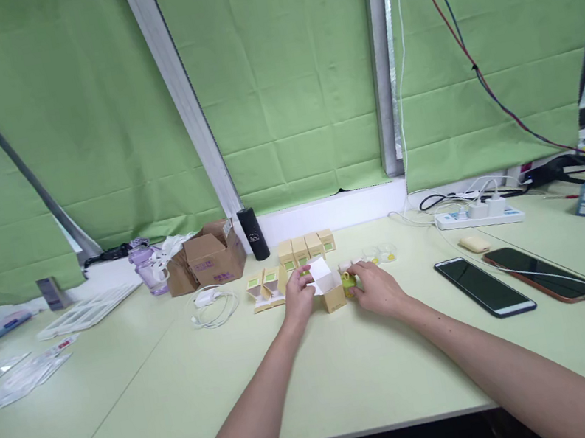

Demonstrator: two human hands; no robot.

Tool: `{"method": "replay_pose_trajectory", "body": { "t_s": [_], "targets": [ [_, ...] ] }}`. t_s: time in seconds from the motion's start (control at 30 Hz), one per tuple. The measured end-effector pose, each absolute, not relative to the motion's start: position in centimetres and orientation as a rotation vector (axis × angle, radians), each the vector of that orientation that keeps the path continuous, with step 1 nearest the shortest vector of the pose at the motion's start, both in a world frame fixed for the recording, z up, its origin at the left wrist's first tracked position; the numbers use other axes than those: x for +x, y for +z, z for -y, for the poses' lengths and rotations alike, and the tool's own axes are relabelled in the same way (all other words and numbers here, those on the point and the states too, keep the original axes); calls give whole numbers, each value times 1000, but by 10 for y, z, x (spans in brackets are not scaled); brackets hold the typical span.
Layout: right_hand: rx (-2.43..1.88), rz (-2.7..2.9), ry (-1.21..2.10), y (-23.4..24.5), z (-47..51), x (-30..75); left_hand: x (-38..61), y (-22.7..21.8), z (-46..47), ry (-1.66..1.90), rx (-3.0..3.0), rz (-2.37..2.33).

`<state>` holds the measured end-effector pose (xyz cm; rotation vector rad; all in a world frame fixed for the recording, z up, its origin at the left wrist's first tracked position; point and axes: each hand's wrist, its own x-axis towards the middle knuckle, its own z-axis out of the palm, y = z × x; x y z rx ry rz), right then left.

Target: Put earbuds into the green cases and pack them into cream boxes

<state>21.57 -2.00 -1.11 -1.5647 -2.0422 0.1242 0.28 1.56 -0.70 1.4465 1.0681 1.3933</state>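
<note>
My left hand is closed on the raised white-lined flap of a small tan cardboard box, which stands open on the table. Just right of the box, my right hand pinches a small yellow-green object whose kind I cannot make out. Behind my hands, several closed tan boxes stand in a row. Opened boxes with white insides lie left of my left hand. Small clear plastic cups with yellow bits sit beyond my right hand.
To the right lie two phones, a cream case and a power strip with trailing cables. A black cylinder, a brown carton, a purple bottle and a coiled white cable are at the back left.
</note>
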Motion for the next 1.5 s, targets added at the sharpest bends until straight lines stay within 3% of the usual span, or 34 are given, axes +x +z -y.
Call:
{"method": "replay_pose_trajectory", "body": {
  "t_s": [0.83, 1.2, 1.5],
  "targets": [
    [-1439, 1831, 357, -21, 6, 225, 2, -2, -10, 1279, 1284, -1064],
    [-800, 1380, 763, 5, 16, 218, 4, -7, -13, 1233, 1309, -985],
    [-806, 1581, 761, 6, 29, 205, 6, -8, -14, 1224, 1325, -936]
  ]
}}
